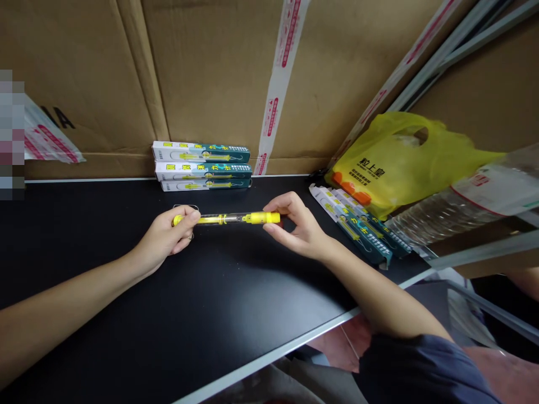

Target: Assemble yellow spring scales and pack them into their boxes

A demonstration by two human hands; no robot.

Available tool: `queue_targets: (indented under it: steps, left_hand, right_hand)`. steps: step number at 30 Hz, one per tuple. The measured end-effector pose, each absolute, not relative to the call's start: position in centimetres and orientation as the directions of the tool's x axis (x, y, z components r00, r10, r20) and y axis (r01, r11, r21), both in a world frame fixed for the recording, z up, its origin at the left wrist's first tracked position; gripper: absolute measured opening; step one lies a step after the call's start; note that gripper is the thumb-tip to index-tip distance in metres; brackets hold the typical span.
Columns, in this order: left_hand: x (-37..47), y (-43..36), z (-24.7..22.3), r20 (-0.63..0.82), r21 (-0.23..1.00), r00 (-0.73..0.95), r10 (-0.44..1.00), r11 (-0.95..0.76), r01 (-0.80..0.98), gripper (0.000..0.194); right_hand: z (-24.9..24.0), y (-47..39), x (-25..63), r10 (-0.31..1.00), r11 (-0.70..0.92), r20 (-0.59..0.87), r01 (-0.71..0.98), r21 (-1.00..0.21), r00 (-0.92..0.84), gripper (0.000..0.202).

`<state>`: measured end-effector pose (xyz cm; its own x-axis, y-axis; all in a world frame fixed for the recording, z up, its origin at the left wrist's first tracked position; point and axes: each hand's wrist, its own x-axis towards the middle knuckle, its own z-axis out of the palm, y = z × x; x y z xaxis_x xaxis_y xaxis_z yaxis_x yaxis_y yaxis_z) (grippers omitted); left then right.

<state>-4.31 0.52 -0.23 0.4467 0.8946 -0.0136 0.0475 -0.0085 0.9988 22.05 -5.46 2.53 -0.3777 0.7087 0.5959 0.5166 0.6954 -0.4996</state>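
A clear tube with yellow ends and yellow parts inside (227,219) is held level above the black table (168,320). My left hand (170,235) is closed round its left end, where a thin metal hook or wire shows beside the fingers. At the right end, my right hand (297,227) pinches the yellow cap between thumb and fingers. Behind the tube, several printed white and green boxes (204,168) lie in a stack against the cardboard. More such boxes (357,224) lie at the right, near my right forearm.
A yellow plastic bag (396,163) and a clear plastic-wrapped item (455,210) stand at the right. Large taped cardboard boxes (214,73) form a wall behind the table. A metal frame (484,249) crosses the right side. Part of another person's arm (524,280) shows at the right edge.
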Motion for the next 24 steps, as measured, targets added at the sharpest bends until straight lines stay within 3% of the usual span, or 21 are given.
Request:
queue_targets:
  steps: [6,9,11,15,20,24]
  left_hand:
    - [-4.4,0.8,-0.5,-0.034,0.995,0.463,0.886,-0.013,0.098,0.034]
    - [-4.3,0.7,-0.9,0.038,0.975,0.494,0.869,-0.141,0.173,0.036]
    - [-4.3,0.4,-0.9,0.156,0.907,0.541,0.826,-0.337,0.253,0.033]
    - [-4.3,-0.6,-0.8,0.299,0.660,0.667,0.682,-0.653,0.372,0.031]
    - [-4.4,-1.1,-1.1,0.324,0.494,0.767,0.553,-0.791,0.361,0.030]
    - [-4.4,-1.0,-1.3,0.297,0.493,0.794,0.530,-0.797,0.349,0.032]
  right_hand:
    - [2.4,-5.0,22.1,0.711,0.688,0.628,0.502,-0.524,-0.317,0.022]
    - [2.3,-4.9,21.9,0.717,0.685,0.651,0.429,-0.589,-0.251,0.022]
    - [2.3,-4.9,21.7,0.739,0.666,0.643,0.361,-0.653,-0.200,0.021]
    - [2.5,-5.2,21.3,0.789,0.614,0.594,0.241,-0.751,-0.159,0.020]
    - [2.6,-5.3,21.1,0.824,0.563,0.537,0.158,-0.811,-0.180,0.021]
    - [2.3,-5.3,21.1,0.843,0.521,0.497,0.082,-0.850,-0.204,0.021]
